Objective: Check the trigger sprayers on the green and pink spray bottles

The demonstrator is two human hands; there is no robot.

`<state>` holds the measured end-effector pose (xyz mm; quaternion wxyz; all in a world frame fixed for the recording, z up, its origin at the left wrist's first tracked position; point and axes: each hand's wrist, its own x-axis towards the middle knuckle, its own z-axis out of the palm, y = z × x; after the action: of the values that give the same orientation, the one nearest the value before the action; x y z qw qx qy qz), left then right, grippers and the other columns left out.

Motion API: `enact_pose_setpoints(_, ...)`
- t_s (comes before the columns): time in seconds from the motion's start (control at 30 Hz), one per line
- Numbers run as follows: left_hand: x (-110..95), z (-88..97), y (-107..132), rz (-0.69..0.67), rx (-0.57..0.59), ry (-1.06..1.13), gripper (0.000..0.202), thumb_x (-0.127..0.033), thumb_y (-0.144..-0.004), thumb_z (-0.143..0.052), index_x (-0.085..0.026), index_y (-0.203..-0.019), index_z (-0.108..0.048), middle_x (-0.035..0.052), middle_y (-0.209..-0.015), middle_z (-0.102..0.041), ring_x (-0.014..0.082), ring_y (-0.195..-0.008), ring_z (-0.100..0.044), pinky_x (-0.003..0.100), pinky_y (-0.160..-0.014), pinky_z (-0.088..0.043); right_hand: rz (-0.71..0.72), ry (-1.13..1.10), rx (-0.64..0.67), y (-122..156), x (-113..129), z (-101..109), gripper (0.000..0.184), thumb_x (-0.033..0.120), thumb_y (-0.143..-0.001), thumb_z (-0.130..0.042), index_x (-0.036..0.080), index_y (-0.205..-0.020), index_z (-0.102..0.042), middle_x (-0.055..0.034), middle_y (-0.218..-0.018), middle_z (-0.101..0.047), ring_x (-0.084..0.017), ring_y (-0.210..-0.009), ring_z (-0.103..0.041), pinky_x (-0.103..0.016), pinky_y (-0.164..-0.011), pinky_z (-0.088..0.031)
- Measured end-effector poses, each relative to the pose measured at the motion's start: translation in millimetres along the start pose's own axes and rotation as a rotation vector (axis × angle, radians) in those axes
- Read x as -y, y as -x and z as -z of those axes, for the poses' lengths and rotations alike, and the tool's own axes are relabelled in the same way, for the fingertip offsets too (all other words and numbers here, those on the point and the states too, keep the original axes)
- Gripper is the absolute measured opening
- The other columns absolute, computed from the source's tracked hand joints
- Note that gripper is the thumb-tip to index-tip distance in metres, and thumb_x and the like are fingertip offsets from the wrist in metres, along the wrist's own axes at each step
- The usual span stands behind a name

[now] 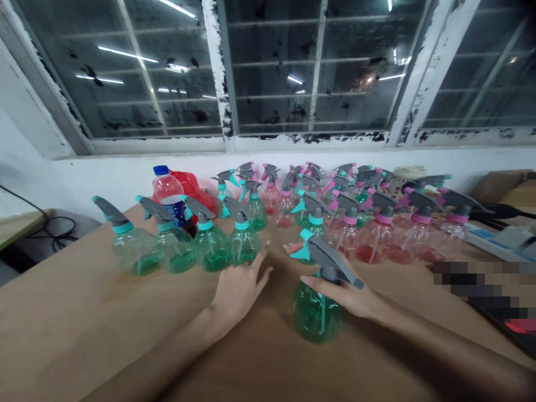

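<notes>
My right hand (349, 293) is closed around the neck of a green spray bottle (316, 315) with a grey and turquoise trigger head, near the middle of the table. Close to the front row, my left hand (240, 287) has its fingers apart and holds nothing. Just beyond its fingertips stands a green spray bottle (245, 245), the right end of a row of several; I cannot tell whether they touch. Farther right is a row of pinkish clear spray bottles (371, 243) with pink collars and grey heads.
More spray bottles (272, 192) crowd the back by the wall. A blue-capped drink bottle (167, 192) and a red plastic bag (196, 192) stand back left. At right lie a power strip (498, 240) and a pixelated patch. The wooden table (84, 312) ends at the left.
</notes>
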<state>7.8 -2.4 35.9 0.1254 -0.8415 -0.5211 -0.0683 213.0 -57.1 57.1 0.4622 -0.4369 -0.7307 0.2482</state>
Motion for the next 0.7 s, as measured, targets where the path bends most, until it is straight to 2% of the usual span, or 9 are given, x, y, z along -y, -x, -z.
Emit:
enact_pose_setpoints(0.13,-12.3,-12.9,8.2,-0.154,-0.021,0.094,0.039,-0.029,-0.096,-0.047,-0.021,-0.135,-0.044,0.007,-0.101,-0.066,0.0254,-0.085,-0.067,0.033,-0.063,-0.054,-0.004,-0.043,-0.004,-2.1,-3.7,2.5,0.045,0.025,-0.077,-0.055,0.027,-0.122,-0.054,0.0025,-0.065,-0.054,-0.011,-0.045,-0.038,-0.025,-0.042,-0.037)
enact_pose_setpoints(0.23,-19.6,-27.0,10.1,-0.28,-0.038,0.166,0.036,-0.023,-0.094,-0.05,-0.017,-0.129,-0.049,0.0083,-0.115,-0.062,0.0249,-0.108,-0.058,0.035,-0.082,-0.052,-0.002,-0.051,-0.014,-4.1,-10.6,5.9,0.041,0.024,-0.077,-0.055,0.027,-0.118,-0.056,0.0023,-0.069,-0.054,-0.011,-0.047,-0.04,-0.028,-0.047,-0.04)
enact_pose_setpoints(0.33,-22.6,-38.6,10.2,-0.365,-0.055,0.223,0.038,-0.021,-0.093,-0.051,-0.014,-0.13,-0.048,0.0103,-0.13,-0.054,0.0251,-0.12,-0.049,0.04,-0.098,-0.044,0.013,-0.038,-0.041,-6.4,-14.2,8.4,0.034,0.026,-0.077,-0.057,0.025,-0.111,-0.058,0.0016,-0.076,-0.057,-0.012,-0.052,-0.045,-0.029,-0.051,-0.043)
enact_pose_setpoints(0.43,-21.8,-44.7,10.1,-0.399,-0.062,0.26,0.037,-0.022,-0.095,-0.047,-0.012,-0.131,-0.047,0.0128,-0.135,-0.049,0.0268,-0.126,-0.044,0.043,-0.1,-0.041,0.033,-0.07,-0.059,-9.4,-13.5,8.6,0.021,0.031,-0.078,-0.062,0.023,-0.097,-0.061,-0.0009,-0.086,-0.062,-0.015,-0.067,-0.057,-0.031,-0.064,-0.047)
enact_pose_setpoints(0.5,-20.4,-46.3,10.0,-0.41,-0.062,0.283,0.037,-0.024,-0.096,-0.045,-0.011,-0.131,-0.047,0.0142,-0.136,-0.049,0.0277,-0.128,-0.041,0.044,-0.101,-0.041,0.034,-0.083,-0.056,-11.4,-12.7,7.9,0.014,0.035,-0.081,-0.061,0.022,-0.086,-0.061,-0.0007,-0.08,-0.063,-0.016,-0.072,-0.059,-0.031,-0.067,-0.047)
enact_pose_setpoints(0.57,-18.9,-46.8,9.8,-0.416,-0.05,0.3,0.038,-0.025,-0.096,-0.045,-0.01,-0.131,-0.047,0.0148,-0.137,-0.047,0.028,-0.13,-0.038,0.045,-0.103,-0.039,0.03,-0.065,-0.044,-13.2,-12.4,7.2,0.016,0.037,-0.084,-0.057,0.022,-0.079,-0.061,0.0004,-0.072,-0.061,-0.016,-0.067,-0.059,-0.031,-0.064,-0.047)
enact_pose_setpoints(0.63,-17.4,-46.3,9.6,-0.418,-0.028,0.307,0.039,-0.025,-0.096,-0.045,-0.011,-0.132,-0.046,0.0141,-0.14,-0.044,0.028,-0.132,-0.035,0.045,-0.104,-0.036,0.044,-0.066,-0.021,-14.9,-12.5,7.0,0.017,0.037,-0.085,-0.056,0.022,-0.081,-0.062,0.0,-0.073,-0.062,-0.016,-0.067,-0.061,-0.032,-0.065,-0.048)
enact_pose_setpoints(0.7,-15.7,-45.3,9.5,-0.423,-0.002,0.303,0.04,-0.025,-0.095,-0.046,-0.012,-0.134,-0.045,0.0129,-0.141,-0.042,0.0278,-0.134,-0.032,0.045,-0.106,-0.033,0.061,-0.107,0.005,-16.4,-12.0,7.3,0.014,0.033,-0.084,-0.057,0.022,-0.09,-0.063,-0.0014,-0.081,-0.065,-0.018,-0.077,-0.064,-0.034,-0.072,-0.05)
